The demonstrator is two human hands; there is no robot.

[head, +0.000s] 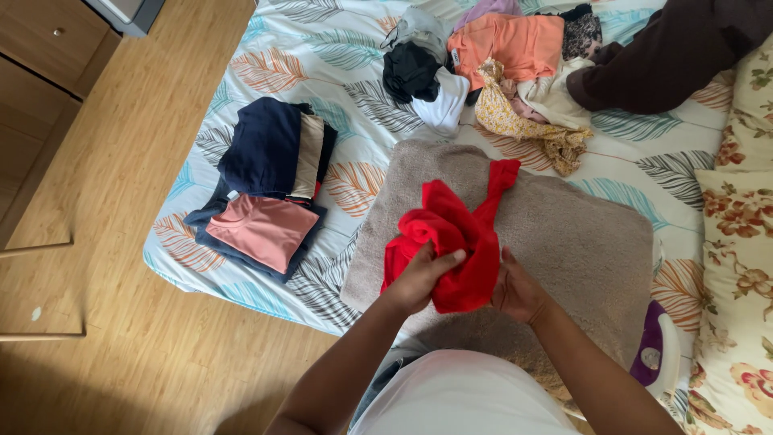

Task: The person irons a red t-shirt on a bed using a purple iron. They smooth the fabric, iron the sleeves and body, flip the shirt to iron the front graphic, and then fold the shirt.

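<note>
Over the beige towel [564, 234] spread on the leaf-print bedsheet [322, 56], both hands hold a bunched red garment [451, 242] just above the towel's near half. Left hand [420, 278] closed on the lower left folds, thumb on top; right hand [515, 292] gripping the right edge from behind, fingers hidden by cloth. One red end trails up onto the towel. Judgement: best to find a hem or seam, shake out the bunch, then lay it flat on the towel. Folded stack [270, 181] lies left, unsorted pile [499, 64] beyond, iron [656, 354] near right
</note>
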